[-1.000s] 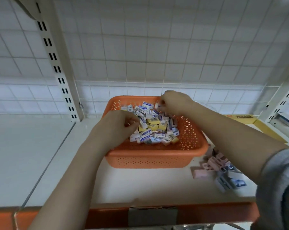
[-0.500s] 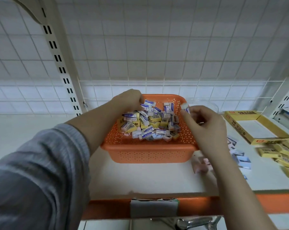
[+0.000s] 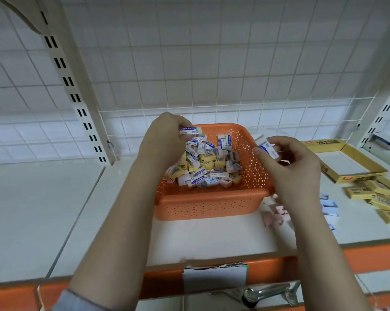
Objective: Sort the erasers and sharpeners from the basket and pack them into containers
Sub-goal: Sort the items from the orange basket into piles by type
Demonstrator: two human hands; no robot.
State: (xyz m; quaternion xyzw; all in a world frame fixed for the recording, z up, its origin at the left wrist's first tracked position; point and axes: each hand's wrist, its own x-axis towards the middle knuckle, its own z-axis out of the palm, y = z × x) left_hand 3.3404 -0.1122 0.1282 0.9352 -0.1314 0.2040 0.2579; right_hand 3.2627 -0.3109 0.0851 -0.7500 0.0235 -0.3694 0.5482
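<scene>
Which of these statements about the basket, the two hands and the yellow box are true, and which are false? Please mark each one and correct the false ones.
1. The left hand holds a white and blue eraser above the orange basket. True.
2. The right hand is empty. False: it pinches a white and blue eraser near the basket's right rim.
3. The orange basket is empty. False: it holds a pile of small erasers in white, blue and yellow wrappers.
4. An open yellow box lies to the right of the basket. True.
5. Loose yellow erasers lie on the shelf in front of the yellow box. True.
6. The yellow box is full of erasers. False: its inside looks bare.
</scene>
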